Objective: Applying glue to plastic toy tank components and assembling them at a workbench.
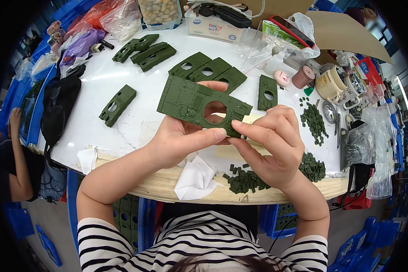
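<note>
A dark green plastic model tank hull (186,100) with a large round hole is raised above the table's front edge. My left hand (174,140) grips it from below, thumb along the near edge and fingers behind. At the hull's right end, my right hand (276,147) pinches the near corner between thumb and index finger; whether a small piece sits under those fingertips I cannot tell. Below my right hand lies a pile of tiny green plastic pieces (245,181), partly covered by the hand. Similar hulls (197,63) rest just beyond.
A lone hull (118,106) lies at left; another (267,90) is at right. More tiny pieces (313,122) are heaped near tweezers (338,129). A white cloth (196,179) lies on the wooden edge (158,186). Mugs (331,85) and a plastic box (215,27) stand farther back.
</note>
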### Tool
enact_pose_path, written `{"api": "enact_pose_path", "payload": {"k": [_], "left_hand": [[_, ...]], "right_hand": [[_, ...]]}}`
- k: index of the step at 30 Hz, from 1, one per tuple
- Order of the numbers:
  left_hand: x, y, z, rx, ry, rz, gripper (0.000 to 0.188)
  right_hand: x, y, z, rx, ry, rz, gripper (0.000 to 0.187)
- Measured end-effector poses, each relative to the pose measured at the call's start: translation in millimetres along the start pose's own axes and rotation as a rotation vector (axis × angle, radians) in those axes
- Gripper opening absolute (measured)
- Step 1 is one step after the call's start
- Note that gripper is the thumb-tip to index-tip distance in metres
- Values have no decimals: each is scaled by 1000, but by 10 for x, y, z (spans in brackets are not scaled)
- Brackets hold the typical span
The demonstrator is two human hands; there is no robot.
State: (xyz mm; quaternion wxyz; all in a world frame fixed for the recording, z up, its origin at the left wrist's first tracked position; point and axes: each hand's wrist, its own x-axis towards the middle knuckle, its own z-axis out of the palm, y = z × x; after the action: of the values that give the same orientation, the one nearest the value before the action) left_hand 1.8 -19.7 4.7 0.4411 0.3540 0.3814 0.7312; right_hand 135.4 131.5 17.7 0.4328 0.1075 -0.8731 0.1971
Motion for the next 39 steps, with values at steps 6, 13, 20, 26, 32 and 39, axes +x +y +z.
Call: {"api": "enact_pose_path", "payload": {"k": [6, 13, 20, 26, 32, 39], "left_hand": [[-31, 188, -144, -13, 80, -265, 60], [-493, 440, -820, 308, 358, -490, 47], [-475, 568, -941, 534, 441, -571, 48], [-498, 467, -940, 736, 577, -416, 56], [-559, 490, -756, 1190, 551, -418, 41], [-851, 651, -1146, 1626, 605, -27, 46]], "right_hand": [[103, 4, -146, -33, 38, -40, 48], [119, 85, -310, -89, 35, -45, 30], [177, 31, -277, -84, 48, -73, 17], [169, 26, -275, -123, 24, -61, 10], [129, 118, -366, -113, 52, -34, 7], [-65, 222, -892, -181, -22, 290, 7]]}}
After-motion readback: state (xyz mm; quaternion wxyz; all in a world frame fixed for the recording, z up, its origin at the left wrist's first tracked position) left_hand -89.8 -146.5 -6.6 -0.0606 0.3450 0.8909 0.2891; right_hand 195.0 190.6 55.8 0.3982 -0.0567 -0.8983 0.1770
